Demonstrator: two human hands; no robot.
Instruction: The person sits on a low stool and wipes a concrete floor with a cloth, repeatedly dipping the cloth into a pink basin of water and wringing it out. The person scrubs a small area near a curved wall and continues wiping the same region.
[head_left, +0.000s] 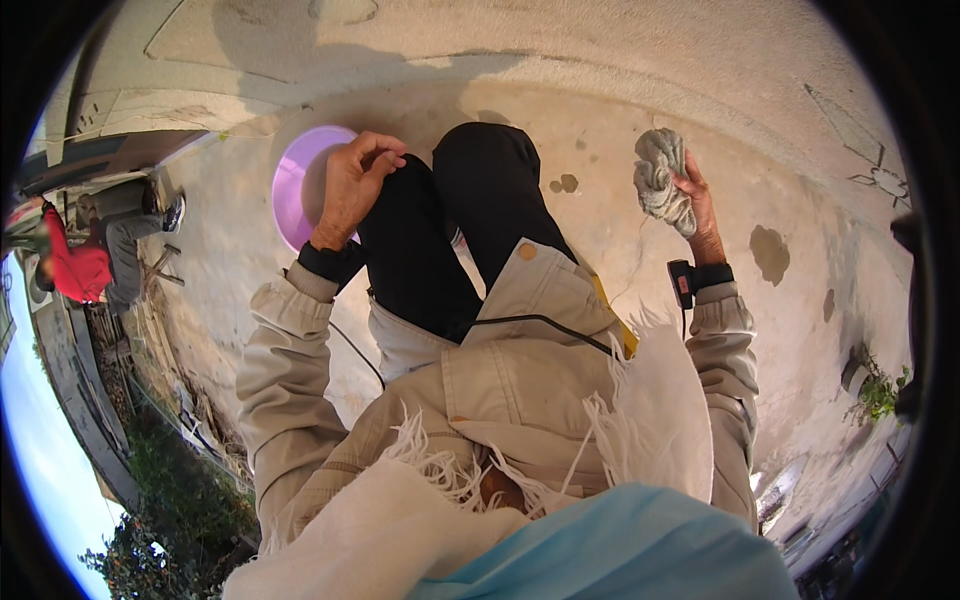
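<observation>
A wet-looking, crumpled grey cloth (661, 180) is bunched in my right hand (697, 196), held out to the right above the concrete floor. My left hand (354, 187) is by my left knee, overlapping the right part of a round purple plastic basin (292, 191). Its fingers are bent with the tips close to the thumb, and nothing shows between them. What the basin holds cannot be made out. My knees in black trousers (487, 172) lie between the two hands. Black bands circle both wrists, with a small device (680, 283) on the right one.
Damp patches (770, 255) mark the concrete on the right. A potted plant (877, 391) stands further right. Part of something yellow (628, 337) shows beside my right thigh. A dark cable (540, 319) crosses my lap. At far left sits a person in red (79, 262).
</observation>
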